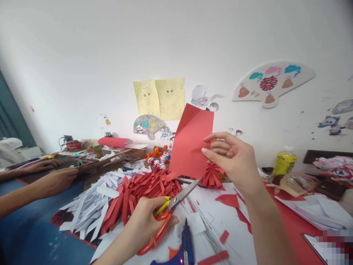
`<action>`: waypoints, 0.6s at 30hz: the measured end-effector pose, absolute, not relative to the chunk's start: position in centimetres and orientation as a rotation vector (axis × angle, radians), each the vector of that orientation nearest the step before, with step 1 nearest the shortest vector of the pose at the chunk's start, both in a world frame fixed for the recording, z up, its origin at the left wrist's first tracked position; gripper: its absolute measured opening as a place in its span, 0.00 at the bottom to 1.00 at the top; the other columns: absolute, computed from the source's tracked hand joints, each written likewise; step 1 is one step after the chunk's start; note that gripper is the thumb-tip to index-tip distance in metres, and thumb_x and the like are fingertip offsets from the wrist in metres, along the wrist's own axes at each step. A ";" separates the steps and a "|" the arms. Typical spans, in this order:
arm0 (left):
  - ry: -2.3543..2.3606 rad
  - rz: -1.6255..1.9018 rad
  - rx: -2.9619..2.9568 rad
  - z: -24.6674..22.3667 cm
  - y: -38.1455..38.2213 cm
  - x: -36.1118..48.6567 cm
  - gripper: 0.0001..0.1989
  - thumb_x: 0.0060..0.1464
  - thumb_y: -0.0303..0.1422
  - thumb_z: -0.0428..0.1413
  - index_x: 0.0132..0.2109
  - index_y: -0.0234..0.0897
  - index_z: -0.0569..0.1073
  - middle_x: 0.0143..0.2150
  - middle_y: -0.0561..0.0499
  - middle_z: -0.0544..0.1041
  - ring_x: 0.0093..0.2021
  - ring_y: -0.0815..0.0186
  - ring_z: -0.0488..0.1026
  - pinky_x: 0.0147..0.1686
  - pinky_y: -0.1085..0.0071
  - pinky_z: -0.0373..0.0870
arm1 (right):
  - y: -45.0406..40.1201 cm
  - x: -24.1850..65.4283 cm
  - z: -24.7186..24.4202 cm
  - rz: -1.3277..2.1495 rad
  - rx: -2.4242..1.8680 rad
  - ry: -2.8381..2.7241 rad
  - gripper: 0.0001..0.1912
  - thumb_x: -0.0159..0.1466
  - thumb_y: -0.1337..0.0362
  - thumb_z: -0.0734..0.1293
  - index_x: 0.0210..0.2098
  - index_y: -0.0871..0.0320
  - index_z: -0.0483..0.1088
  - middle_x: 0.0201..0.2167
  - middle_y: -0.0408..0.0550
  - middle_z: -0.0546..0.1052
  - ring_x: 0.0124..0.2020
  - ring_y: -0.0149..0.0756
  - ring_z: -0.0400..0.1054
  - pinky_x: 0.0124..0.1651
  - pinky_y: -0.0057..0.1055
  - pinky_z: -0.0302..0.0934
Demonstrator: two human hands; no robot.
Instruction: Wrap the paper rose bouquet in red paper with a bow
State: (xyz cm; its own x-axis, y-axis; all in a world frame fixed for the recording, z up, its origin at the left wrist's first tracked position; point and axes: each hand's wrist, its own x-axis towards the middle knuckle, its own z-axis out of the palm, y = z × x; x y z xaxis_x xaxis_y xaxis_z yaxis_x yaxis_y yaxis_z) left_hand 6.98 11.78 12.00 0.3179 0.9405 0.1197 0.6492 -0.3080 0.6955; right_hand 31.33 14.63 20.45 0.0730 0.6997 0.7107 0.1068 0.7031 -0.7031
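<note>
My right hand (234,158) pinches a sheet of red paper (191,143) by its right edge and holds it upright above the table. My left hand (147,221) is wrapped round the orange and yellow handles of a pair of scissors (176,202). Their blades point up and to the right, just under the lower edge of the paper; whether they touch it I cannot tell. Behind my left hand lies a heap of red paper strips (138,191). A folded red paper rosette (212,176) sits behind the paper's lower right corner.
White paper strips (91,202) are piled at the left. A blue glue gun (187,243) with a lit red light lies in front, beside thin wires (202,221). Another person's hands (60,180) are at the far left. A yellow-labelled bottle (285,162) stands at the right.
</note>
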 end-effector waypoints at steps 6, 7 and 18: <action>1.435 0.707 2.097 12.4 11.4 7.3 0.14 0.46 0.36 0.56 0.26 0.39 0.56 0.23 0.59 0.55 0.27 0.69 0.50 0.27 0.72 0.47 | 14.6 31.2 20.5 0.487 -0.685 -1.429 0.10 0.57 0.63 0.76 0.38 0.53 0.75 0.32 0.42 0.77 0.34 0.30 0.74 0.35 0.22 0.72; 1.452 0.712 2.110 12.5 11.2 7.4 0.12 0.44 0.34 0.55 0.28 0.40 0.57 0.25 0.59 0.57 0.28 0.69 0.52 0.28 0.72 0.48 | 14.6 31.2 20.6 0.483 -0.682 -1.422 0.10 0.57 0.63 0.76 0.38 0.53 0.75 0.32 0.43 0.77 0.34 0.30 0.74 0.34 0.22 0.72; 1.415 0.787 2.122 10.8 12.5 6.6 0.12 0.51 0.39 0.56 0.32 0.40 0.61 0.28 0.57 0.61 0.29 0.67 0.55 0.30 0.72 0.53 | 15.1 31.5 20.4 0.485 -0.687 -1.390 0.11 0.56 0.63 0.76 0.38 0.54 0.75 0.33 0.43 0.77 0.35 0.30 0.74 0.36 0.22 0.72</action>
State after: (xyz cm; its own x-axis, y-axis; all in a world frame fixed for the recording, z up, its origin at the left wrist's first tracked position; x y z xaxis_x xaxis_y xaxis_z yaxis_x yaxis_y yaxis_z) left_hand 6.63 12.47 10.81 0.3044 0.9309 0.2020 0.6623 -0.3593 0.6575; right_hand 31.46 15.07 20.35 0.1345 0.6792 0.7215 0.0834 0.7178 -0.6912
